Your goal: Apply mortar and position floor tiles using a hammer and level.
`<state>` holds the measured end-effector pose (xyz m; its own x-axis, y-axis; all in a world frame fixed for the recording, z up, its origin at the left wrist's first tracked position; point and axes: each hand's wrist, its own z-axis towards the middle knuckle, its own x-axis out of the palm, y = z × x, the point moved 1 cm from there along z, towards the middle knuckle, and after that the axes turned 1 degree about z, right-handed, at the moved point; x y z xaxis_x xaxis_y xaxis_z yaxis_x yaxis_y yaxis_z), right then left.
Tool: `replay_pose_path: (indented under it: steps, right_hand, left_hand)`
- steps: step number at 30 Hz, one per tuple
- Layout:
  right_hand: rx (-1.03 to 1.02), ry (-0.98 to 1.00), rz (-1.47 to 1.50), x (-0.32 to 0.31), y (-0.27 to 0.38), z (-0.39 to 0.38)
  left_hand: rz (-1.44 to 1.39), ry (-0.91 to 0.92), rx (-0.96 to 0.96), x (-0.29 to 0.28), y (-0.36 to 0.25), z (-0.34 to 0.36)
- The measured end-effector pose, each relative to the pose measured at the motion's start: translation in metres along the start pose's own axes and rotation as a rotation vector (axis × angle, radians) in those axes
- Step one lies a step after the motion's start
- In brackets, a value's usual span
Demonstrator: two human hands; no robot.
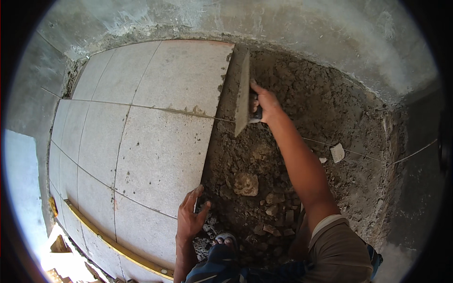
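In my right hand [264, 103] is a flat rectangular trowel [242, 96], gripped by its dark handle. The blade is tipped up on edge, its long side running away from me, over the bed of damp grey mortar [226, 137] beside the tiles. My left hand [191, 217] is at the right edge of a near light grey tile [160, 155], fingers apart and holding nothing. Bits of mortar dot the tile faces, and a smear lies along the joint by the far tile [186, 75].
A taut string [344, 149] crosses the rough soil to the right. Rubble [246, 184] and broken tile pieces [337, 153] lie on it. A yellow spirit level [118, 247] rests on the tiles at lower left. Grey plastered walls [283, 21] close in the far side.
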<state>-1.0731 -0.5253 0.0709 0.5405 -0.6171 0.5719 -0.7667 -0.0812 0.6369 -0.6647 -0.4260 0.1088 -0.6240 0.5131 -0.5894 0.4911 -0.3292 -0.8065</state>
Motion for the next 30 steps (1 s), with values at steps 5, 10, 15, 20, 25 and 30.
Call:
replay_pose_path:
  steps: [5, 10, 15, 20, 25, 30]
  right_hand:
    - [-0.003, -0.189, -0.255, 0.033, -0.011, 0.056]
    - [-0.128, -0.291, -0.237, 0.028, 0.012, 0.120]
    - [-0.150, -0.290, -0.218, 0.050, 0.018, 0.149]
    - [-0.214, -0.352, -0.297, 0.041, 0.012, 0.130]
    - [-0.280, -0.448, -0.282, -0.023, 0.017, 0.071]
    - [-0.253, -0.491, -0.109, -0.066, 0.022, -0.005]
  left_hand:
    - [-0.043, -0.015, -0.051, -0.007, 0.008, -0.007]
    - [-0.013, -0.014, -0.172, -0.012, 0.015, -0.008]
    - [-0.017, -0.021, -0.164, -0.013, 0.005, 0.012]
    - [-0.095, -0.081, -0.128, -0.026, 0.002, 0.008]
    - [-0.106, -0.175, -0.154, -0.048, 0.008, -0.022]
    - [-0.151, -0.225, -0.122, -0.060, 0.021, -0.041]
